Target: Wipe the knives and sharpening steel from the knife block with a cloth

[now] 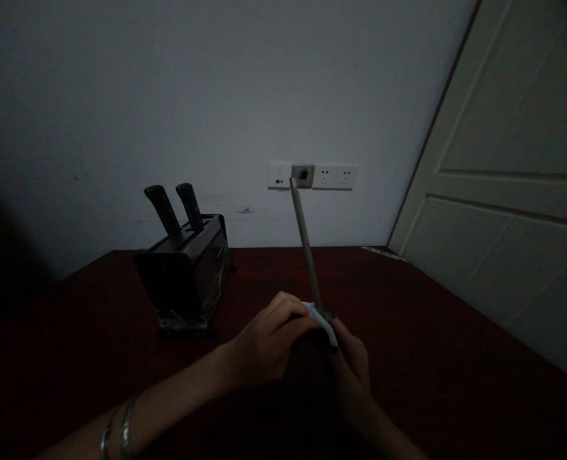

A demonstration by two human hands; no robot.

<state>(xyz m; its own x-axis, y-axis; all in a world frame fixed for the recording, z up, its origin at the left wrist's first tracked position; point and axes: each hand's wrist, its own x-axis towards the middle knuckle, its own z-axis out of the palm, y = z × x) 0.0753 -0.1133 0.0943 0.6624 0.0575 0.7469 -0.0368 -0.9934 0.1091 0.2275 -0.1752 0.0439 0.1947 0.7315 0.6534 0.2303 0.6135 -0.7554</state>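
Observation:
My left hand (pixel 272 335) reaches in from the lower left with its fingers closed on a folded white cloth (pixel 325 324), perhaps paper. The cloth lies against the base of a long, thin grey sharpening rod (pixel 305 239). This rod stands nearly upright, its tip leaning slightly left in front of the wall sockets. At its lower end, beside a dark collar, my right hand (pixel 355 364) is closed around the handle, most of which is hidden by the fingers and shadow. Left of the hands is a dark knife block (pixel 192 268) with two black-handled knives (pixel 163 209) in its slots.
The dark red-brown table (pixel 264 275) runs back to a pale wall (pixel 192 96). Switch and socket plates (pixel 333 177) are fixed to that wall. A white panelled door (pixel 513 211) borders the right side. A thin printed strip (pixel 383 253) lies at the far right table edge.

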